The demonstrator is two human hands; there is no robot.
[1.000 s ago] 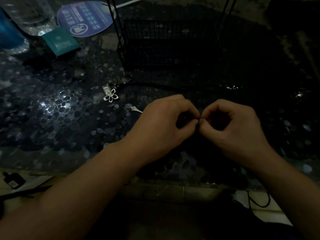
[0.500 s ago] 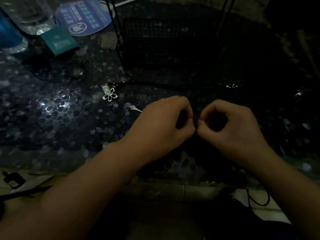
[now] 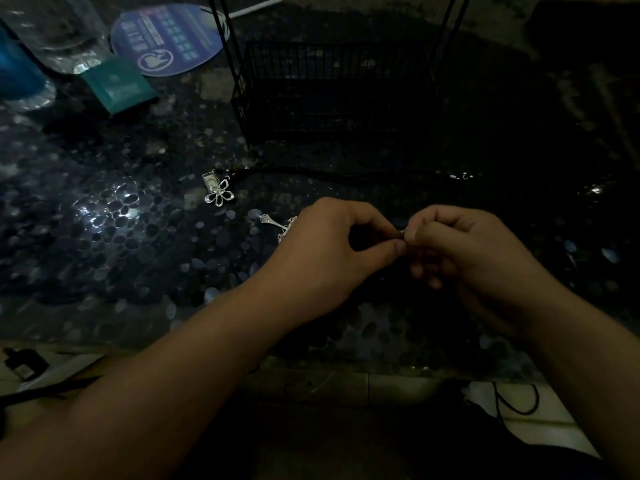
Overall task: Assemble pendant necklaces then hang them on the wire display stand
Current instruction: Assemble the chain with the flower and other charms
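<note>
Nearest, the left hand [image 3: 332, 251] and right hand [image 3: 464, 251] are pinching a tiny silver metal fitting [image 3: 402, 232] between meeting fingertips; it is probably light and slippery, best gripped at its edges. Farther left, the silver flower-shaped pendant [image 3: 219, 194] is lying before the black wire display stand [image 3: 332, 84].

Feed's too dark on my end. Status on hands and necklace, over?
Left hand and right hand both pinching a tiny metal fitting between fingertips. Flower pendant lies loose on table. Wire stand unobstructed behind.
</note>
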